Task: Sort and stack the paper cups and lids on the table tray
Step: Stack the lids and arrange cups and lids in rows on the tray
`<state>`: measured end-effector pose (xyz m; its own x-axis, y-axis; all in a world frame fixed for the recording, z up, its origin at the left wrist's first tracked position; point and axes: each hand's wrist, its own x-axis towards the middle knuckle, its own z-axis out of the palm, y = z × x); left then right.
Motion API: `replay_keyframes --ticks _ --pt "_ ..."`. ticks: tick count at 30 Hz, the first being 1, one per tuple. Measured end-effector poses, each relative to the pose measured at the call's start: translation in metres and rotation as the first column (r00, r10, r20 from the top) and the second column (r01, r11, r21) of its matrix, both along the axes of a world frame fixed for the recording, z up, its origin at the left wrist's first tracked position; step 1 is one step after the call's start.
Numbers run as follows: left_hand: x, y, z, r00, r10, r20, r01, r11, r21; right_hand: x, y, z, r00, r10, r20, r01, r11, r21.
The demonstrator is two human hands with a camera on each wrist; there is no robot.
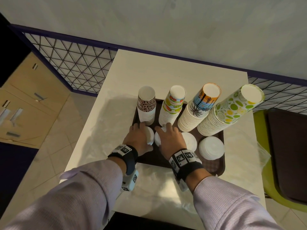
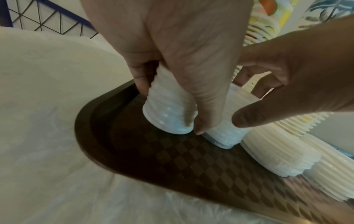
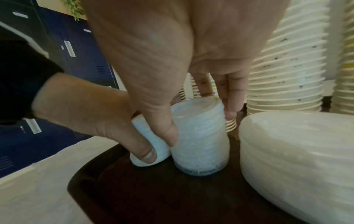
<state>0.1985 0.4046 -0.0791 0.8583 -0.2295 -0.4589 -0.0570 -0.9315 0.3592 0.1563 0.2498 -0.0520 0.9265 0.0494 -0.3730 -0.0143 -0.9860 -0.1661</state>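
Observation:
A dark brown tray [image 1: 214, 166] sits on the white table [image 1: 149, 67]. Along its far side stand inverted cup stacks: leopard print [image 1: 147, 107], fruit print [image 1: 172, 105], palm print [image 1: 197, 110] and lime print [image 1: 229, 112]. In front of them stand white lid stacks. My left hand [image 1: 139, 136] grips the small leftmost lid stack [image 2: 168, 112], thumb and fingers curled round its sides. Beside it, my right hand [image 1: 169, 136] grips the second small lid stack [image 3: 201, 139] in the same way. Two wider lid stacks [image 1: 190, 140] [image 1: 211, 146] stand to the right.
Clear plastic wrap [image 1: 156, 185] lies on the table under and around the tray. A blue-framed wire mesh fence [image 1: 74, 63] runs behind the table. A green chair with a dark seat [image 1: 285, 155] stands at the right, beige cabinets [image 1: 28, 100] at the left.

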Motion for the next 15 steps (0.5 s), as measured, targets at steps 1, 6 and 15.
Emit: replay_keyframes --ticks 1,6,15 --pt "-0.001 0.000 0.001 1.000 0.003 0.004 -0.003 1.000 -0.005 0.000 0.000 0.000 1.000 -0.001 0.003 0.001 1.000 0.002" --pt "-0.005 0.006 0.009 0.998 0.008 0.054 -0.005 0.999 -0.046 -0.004 -0.001 -0.003 0.999 -0.015 0.045 0.015 1.000 0.000" --pt "-0.009 0.011 0.002 0.995 0.093 0.039 -0.087 0.988 -0.128 -0.007 -0.002 -0.006 0.997 -0.038 0.060 0.040 0.999 -0.026"
